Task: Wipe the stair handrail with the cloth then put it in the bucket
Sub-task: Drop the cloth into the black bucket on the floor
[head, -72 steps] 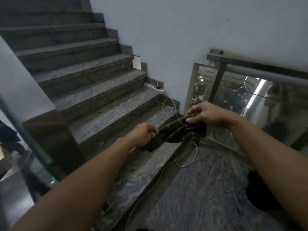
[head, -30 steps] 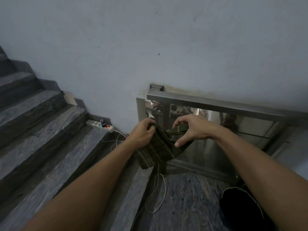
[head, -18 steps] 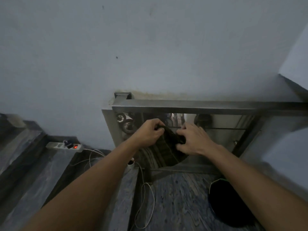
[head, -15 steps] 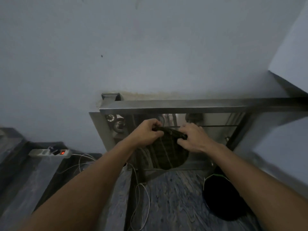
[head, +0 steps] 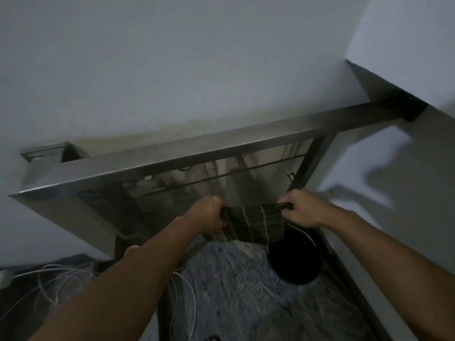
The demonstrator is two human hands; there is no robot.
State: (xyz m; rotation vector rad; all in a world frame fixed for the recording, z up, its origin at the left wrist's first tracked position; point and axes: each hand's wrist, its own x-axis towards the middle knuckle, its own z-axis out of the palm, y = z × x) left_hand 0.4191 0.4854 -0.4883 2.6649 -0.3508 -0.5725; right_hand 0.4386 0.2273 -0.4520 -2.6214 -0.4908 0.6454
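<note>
A steel handrail (head: 197, 148) runs along the wall (head: 172, 57). Below the handrail, a black bucket (head: 295, 262) stands on the floor (head: 241, 291). Both hands, left (head: 209, 215) and right (head: 302, 207), clench a striped cloth (head: 253, 222) stretched between them, below the handrail.

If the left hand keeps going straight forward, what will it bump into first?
Probably the shiny panel under the handrail, right ahead of the left hand gripping the cloth; depth is unclear.

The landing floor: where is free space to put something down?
Bare marbled floor lies between the white cables on the left and the black bucket on the right. The dark step corner with tangled cables is crowded.
</note>
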